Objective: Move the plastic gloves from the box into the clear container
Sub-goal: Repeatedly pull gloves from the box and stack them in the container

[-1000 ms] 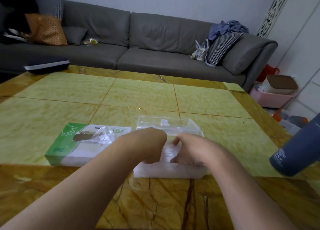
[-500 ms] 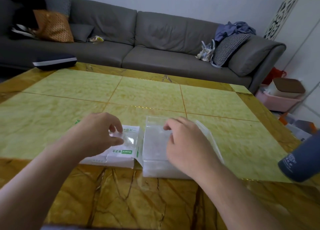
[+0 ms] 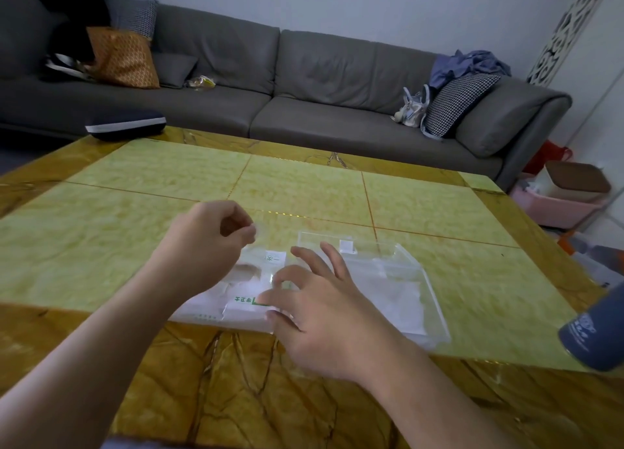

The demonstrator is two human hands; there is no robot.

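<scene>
Above the box (image 3: 216, 308), left hand (image 3: 206, 242) perhaps pinching a glove (image 3: 260, 263).

The glove box (image 3: 216, 308) carries green Chinese characters on its white top, seen upside down and too blurred to read surely. A small white label just beyond them bears dark marks, illegible. The grey bottle (image 3: 597, 334) shows pale print, also unreadable.

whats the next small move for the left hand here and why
Probably carry the left hand to the right, over the clear container, and lower the plastic glove in. The hand is raised above the box with fingertips pinching what looks like a thin clear glove hanging down, and the container sits open just beside the box. The right hand hovers at their junction.
</scene>
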